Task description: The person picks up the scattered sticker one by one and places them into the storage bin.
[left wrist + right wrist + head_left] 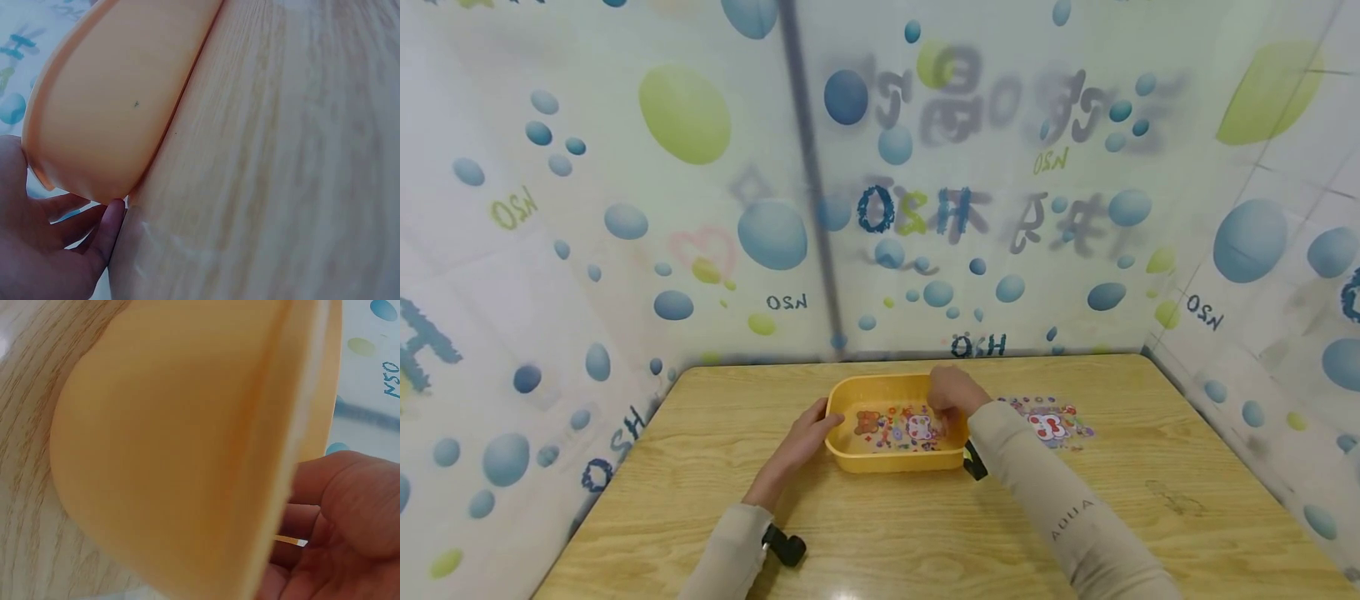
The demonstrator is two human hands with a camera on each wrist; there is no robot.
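Note:
A yellow plastic tub (887,463) with rounded corners stands on the table. My left hand (808,429) grips its left end, the thumb at the rim. In the left wrist view, fingers of the left hand (59,240) touch the tub's outer wall (119,106). My right hand (953,390) reaches over the right rim into the tub, fingers bent downward; whatever is at its fingertips is hidden. The right wrist view shows the right hand (340,519) behind the tub's rim. Colourful cartoon stickers (887,427) with a bear and a white figure lie on the tub's floor.
More cartoon stickers (1047,423) lie on the wooden table (880,533), right of the tub, partly behind the right sleeve. A patterned curtain (880,167) with blue and green drops hangs behind the table and along both sides.

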